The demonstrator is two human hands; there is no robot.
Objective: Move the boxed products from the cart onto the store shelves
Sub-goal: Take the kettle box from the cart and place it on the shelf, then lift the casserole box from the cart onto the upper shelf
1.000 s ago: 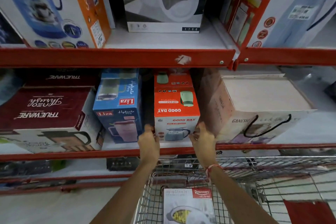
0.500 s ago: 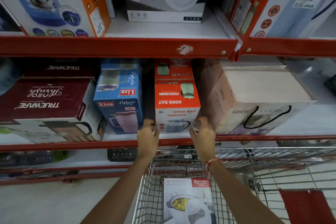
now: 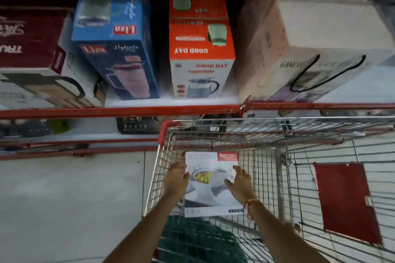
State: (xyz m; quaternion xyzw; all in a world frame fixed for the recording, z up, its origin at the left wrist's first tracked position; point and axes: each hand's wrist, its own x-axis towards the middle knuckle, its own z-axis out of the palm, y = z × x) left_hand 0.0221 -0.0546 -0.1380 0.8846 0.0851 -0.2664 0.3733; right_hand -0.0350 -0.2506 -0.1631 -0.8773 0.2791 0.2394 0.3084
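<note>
A white boxed product with a casserole picture (image 3: 210, 190) stands in the wire cart (image 3: 164, 129) below the shelf. My left hand (image 3: 176, 179) is against the box's left edge, fingers slightly spread. My right hand (image 3: 240, 183) lies over its right edge with the fingers apart. Neither hand has closed around the box. On the shelf above, an orange and white Good Day jug box (image 3: 201, 49) stands at the front edge with nothing touching it.
A blue Liza box (image 3: 115, 49) stands left of the orange one, a maroon Trueware box (image 3: 32, 49) further left, and a large pale Ganesh box (image 3: 310, 45) to the right. The red shelf rail (image 3: 128, 111) runs just above the cart. A red flap (image 3: 344, 200) hangs in the cart's right section.
Both hands have left the Good Day box on the shelf and dropped into the cart, one on each side of the white box. My view has tilted downward.
</note>
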